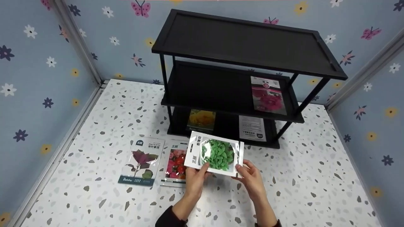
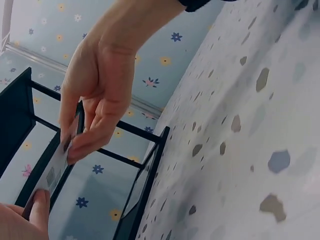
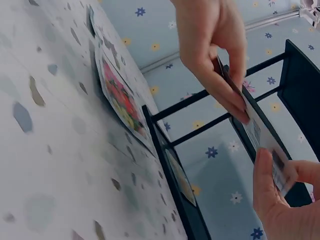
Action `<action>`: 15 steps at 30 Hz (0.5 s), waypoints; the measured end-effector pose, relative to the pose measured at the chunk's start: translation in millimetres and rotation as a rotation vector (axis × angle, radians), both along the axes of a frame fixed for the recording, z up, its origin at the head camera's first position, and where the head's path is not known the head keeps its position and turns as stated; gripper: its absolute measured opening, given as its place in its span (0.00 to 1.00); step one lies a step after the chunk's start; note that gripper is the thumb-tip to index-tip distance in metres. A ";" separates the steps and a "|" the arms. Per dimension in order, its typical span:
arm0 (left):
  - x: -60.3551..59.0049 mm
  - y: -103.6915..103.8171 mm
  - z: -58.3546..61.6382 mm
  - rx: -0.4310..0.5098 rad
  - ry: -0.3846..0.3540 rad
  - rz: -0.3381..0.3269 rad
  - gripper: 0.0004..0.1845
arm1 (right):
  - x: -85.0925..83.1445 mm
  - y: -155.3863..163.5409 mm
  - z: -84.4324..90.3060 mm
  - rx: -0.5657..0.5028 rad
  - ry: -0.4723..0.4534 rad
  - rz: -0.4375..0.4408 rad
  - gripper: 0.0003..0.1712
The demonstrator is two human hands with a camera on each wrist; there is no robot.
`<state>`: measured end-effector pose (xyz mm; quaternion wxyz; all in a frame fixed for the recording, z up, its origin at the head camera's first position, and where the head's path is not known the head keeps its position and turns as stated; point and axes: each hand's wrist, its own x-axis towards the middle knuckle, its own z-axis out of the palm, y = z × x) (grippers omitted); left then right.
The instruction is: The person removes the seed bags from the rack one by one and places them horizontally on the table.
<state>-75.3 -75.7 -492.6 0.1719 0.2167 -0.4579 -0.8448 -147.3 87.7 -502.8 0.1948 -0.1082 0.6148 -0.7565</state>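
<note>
Both hands hold a white seed packet (image 1: 217, 154) with a green leafy plant printed on its front, above the floor before the shelf. My left hand (image 1: 195, 183) pinches its lower left edge, thumb on the front. At the right end, my right hand (image 1: 252, 180) grips the packet between thumb and fingers. Seen nearly edge-on in the right wrist view, the packet (image 3: 262, 137) shows its printed back. Left of the hands, a purple-leaf packet (image 1: 142, 160) lies on the floor. Beside it is a red-flower packet (image 1: 175, 162), partly covered by the held packet and left hand.
A black three-tier shelf (image 1: 246, 41) stands at the back. Its middle tier bears a pink-flower packet (image 1: 268, 96) at the right. On the bottom tier lie a yellow-flower packet (image 1: 201, 119) and a white packet with printed text (image 1: 252, 128). Patterned walls (image 1: 34, 94) enclose the speckled floor (image 1: 104, 126).
</note>
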 end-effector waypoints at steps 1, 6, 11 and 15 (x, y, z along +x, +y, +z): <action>1.0 -2.5 2.9 0.002 -0.008 -0.023 0.23 | 0.3 -0.2 11.5 0.027 -0.029 0.006 0.26; 6.6 -14.9 8.7 -0.064 -0.024 -0.161 0.23 | -8.1 7.2 30.3 0.044 -0.120 0.030 0.19; 10.3 -24.3 13.5 -0.136 -0.027 -0.267 0.23 | -12.7 16.7 31.1 0.055 -0.131 0.008 0.11; 9.1 -26.7 14.9 -0.115 -0.021 -0.289 0.23 | -11.8 19.4 29.8 0.042 -0.110 0.010 0.07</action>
